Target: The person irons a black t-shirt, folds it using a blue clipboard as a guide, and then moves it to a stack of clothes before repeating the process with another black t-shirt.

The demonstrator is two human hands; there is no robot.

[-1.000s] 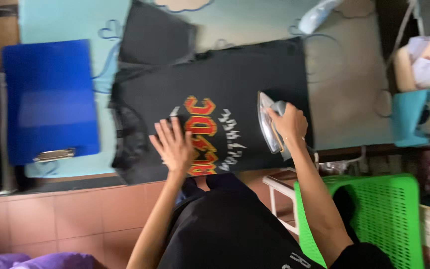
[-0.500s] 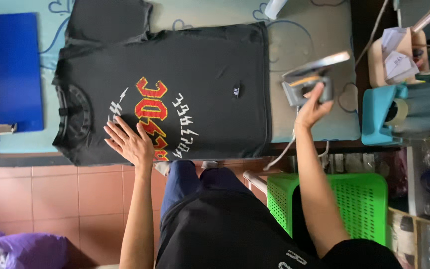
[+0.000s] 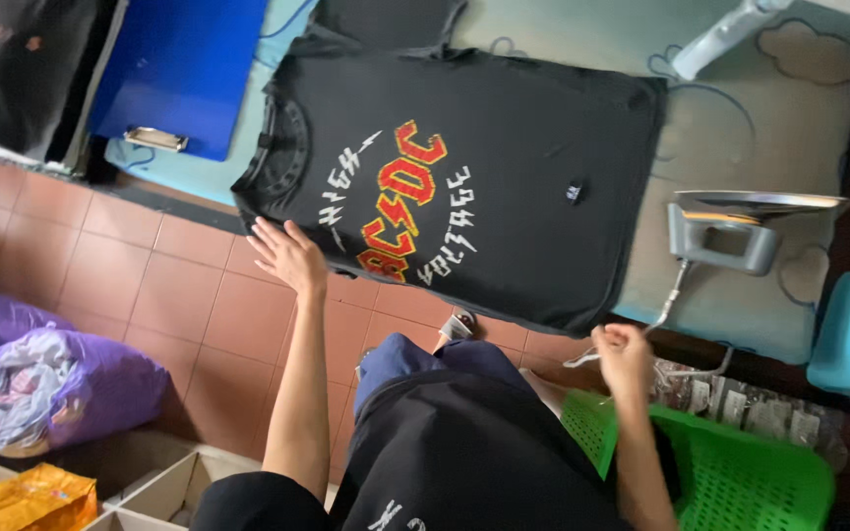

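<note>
Black cotton T-shirt (image 3: 484, 187) lies flat on the padded ironing surface (image 3: 819, 98), front up w/ a red-and-yellow print and white lettering, its near hem hanging a bit over the front edge. Fabric looks soft, mostly smooth. Left hand (image 3: 290, 258) is spread flat, fingers apart, palm down at the shirt's lower edge near the collar side; it touches the cloth but grips nothing. Right hand (image 3: 624, 354) is off the shirt, below the board edge, fingers curled loosely around the thin white cord (image 3: 663, 305) that runs up to the iron; how tight the hold is, can't tell. Iron (image 3: 740, 224) stands on its heel to the right of the shirt, grey plastic body, shiny metal plate, well apart from both hands. Blue clipboard (image 3: 184, 69) w/ a metal clip lies left of the shirt. Green plastic basket (image 3: 740, 472), mesh-walled, sits under the right arm. Purple plastic bags (image 3: 61, 379), crinkled, rest on the reddish tiled floor (image 3: 150, 285).
</note>
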